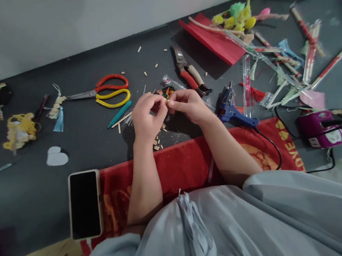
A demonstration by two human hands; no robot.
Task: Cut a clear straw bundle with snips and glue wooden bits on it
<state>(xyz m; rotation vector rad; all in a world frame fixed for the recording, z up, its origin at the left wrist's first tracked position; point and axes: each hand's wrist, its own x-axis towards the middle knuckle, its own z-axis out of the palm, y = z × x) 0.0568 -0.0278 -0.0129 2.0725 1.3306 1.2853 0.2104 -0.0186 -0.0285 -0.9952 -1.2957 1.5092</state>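
Observation:
My left hand [149, 116] and my right hand [188, 104] meet fingertip to fingertip over the dark table. Thumb and forefinger of each are pinched together around a tiny pale piece [166, 101], mostly hidden by the fingers. Just behind them lies a small dark item with green and orange patches [169, 91]. Below the hands, short cut wooden bits [157, 142] are scattered. Left of my left hand rest a teal pen-like tool [119, 114] and a thin wooden stick [121, 120]. Pliers [186, 69] with red and white handles lie beyond my right hand.
Scissors [112, 90] with orange and yellow handles lie left. A blue glue gun [234, 109] sits right, its cord running to a purple power box [320, 129]. A phone [85, 204] lies by a red towel [188, 163]. Red paper [213, 40] and wrapped sticks [311, 46] fill the right.

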